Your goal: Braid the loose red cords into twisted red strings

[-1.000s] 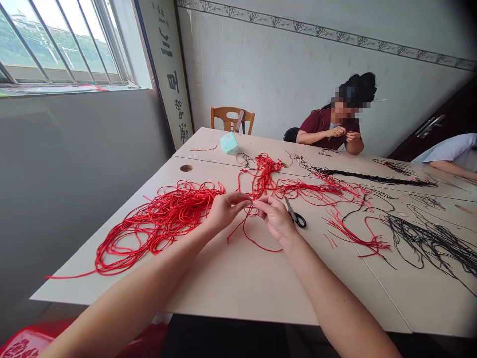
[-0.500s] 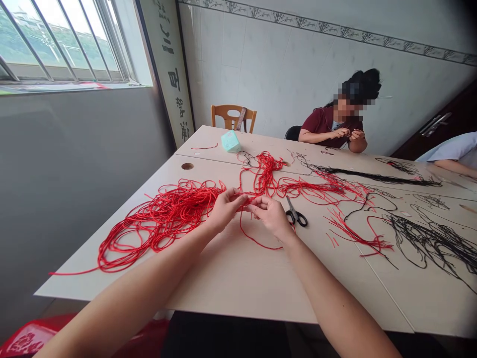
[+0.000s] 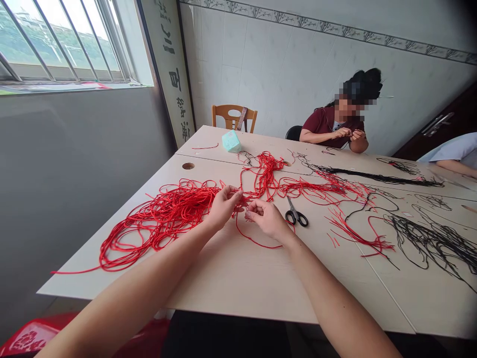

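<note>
My left hand [image 3: 223,207] and my right hand [image 3: 267,219] sit close together above the table, fingertips pinching a thin red cord [image 3: 240,211] between them. From my fingers that cord hangs in a long loop across the tabletop [image 3: 257,242]. Just left of my left hand lies a large tangled heap of red cord [image 3: 160,223]. A knotted red bundle [image 3: 265,175] lies beyond my hands. Black-handled scissors [image 3: 296,217] rest just right of my right hand, not touching it.
A beige table [image 3: 238,293] holds black cord tangles [image 3: 434,243] at right and a mint-green packet [image 3: 231,141] at the far end. A seated person's hands [image 3: 346,133] work across the table. Another person's forearm [image 3: 456,168] rests at right.
My left hand has shifted slightly left and my right hand slightly lower, opening a small gap between them. The head view has also drifted a little.
</note>
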`<state>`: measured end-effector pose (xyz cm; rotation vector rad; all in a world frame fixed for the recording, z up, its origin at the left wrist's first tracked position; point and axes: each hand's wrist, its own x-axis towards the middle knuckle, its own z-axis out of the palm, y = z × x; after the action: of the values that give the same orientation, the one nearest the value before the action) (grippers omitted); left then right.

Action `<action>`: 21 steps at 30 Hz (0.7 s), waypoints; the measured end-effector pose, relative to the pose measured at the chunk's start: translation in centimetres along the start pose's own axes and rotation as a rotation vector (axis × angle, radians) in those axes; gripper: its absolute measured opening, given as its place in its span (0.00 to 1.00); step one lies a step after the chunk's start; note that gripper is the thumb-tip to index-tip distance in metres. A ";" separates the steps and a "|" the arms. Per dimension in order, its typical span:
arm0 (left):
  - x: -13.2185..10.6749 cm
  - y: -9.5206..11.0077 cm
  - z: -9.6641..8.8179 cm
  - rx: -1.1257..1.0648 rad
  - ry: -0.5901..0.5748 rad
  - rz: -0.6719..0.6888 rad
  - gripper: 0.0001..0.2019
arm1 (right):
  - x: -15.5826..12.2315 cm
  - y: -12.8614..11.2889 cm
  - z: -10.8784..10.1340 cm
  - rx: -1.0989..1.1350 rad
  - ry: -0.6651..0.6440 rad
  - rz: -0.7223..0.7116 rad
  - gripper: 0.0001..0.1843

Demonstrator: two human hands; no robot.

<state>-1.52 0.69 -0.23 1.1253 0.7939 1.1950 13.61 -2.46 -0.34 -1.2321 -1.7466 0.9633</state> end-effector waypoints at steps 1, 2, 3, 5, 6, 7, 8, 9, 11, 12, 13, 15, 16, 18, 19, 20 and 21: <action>0.1 0.0 -0.1 0.009 0.007 0.012 0.14 | 0.0 -0.1 0.0 -0.010 -0.002 -0.014 0.05; 0.1 0.0 -0.2 0.017 0.015 0.020 0.14 | -0.1 -0.2 0.0 -0.013 -0.001 -0.027 0.05; 0.2 -0.1 -0.2 0.027 0.027 0.024 0.14 | -0.1 -0.3 -0.1 -0.012 0.003 -0.040 0.05; 0.3 0.0 -0.3 0.046 0.056 0.021 0.13 | -0.1 -0.5 -0.1 -0.004 0.014 -0.057 0.05; 0.3 0.0 -0.4 0.056 0.071 0.018 0.13 | -0.1 -0.6 -0.1 -0.001 0.019 -0.061 0.06; 0.4 0.0 -0.4 0.064 0.085 0.019 0.12 | -0.1 -0.6 -0.2 0.005 0.022 -0.061 0.06; 0.4 0.0 -0.4 0.073 0.095 0.023 0.12 | -0.1 -0.6 -0.2 0.012 0.025 -0.057 0.06; 0.4 0.1 -0.4 0.083 0.099 0.034 0.12 | -0.1 -0.6 -0.1 0.020 0.030 -0.050 0.06; 0.4 0.1 -0.3 0.110 0.091 0.076 0.11 | -0.1 -0.6 -0.1 0.040 0.050 -0.029 0.07; 0.4 0.2 -0.3 0.127 0.084 0.101 0.11 | -0.1 -0.6 -0.1 0.050 0.067 -0.016 0.07; 0.3 0.2 -0.2 0.144 0.075 0.124 0.11 | -0.1 -0.7 0.0 0.060 0.085 0.001 0.06; 0.1 0.3 0.0 0.162 0.060 0.149 0.11 | -0.2 -0.9 0.1 0.097 0.114 0.047 0.07; 0.0 0.3 0.1 0.165 0.050 0.150 0.11 | -0.2 -1.0 0.2 0.137 0.117 0.077 0.08; -0.3 0.3 0.4 0.161 0.022 0.144 0.12 | -0.2 -1.2 0.4 0.259 0.082 0.134 0.11; -0.5 0.3 0.6 0.156 0.007 0.145 0.12 | -0.2 -1.3 0.5 0.326 0.056 0.155 0.11; -0.6 0.3 0.7 0.151 -0.005 0.148 0.12 | -0.2 -1.4 0.7 0.382 0.035 0.168 0.11; -0.7 0.3 0.8 0.147 -0.014 0.152 0.12 | -0.2 -1.4 0.8 0.416 0.029 0.173 0.11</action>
<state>-0.97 -0.18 0.20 1.3333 0.8069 1.2692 12.44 -3.08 0.59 -1.1249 -1.3415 1.3245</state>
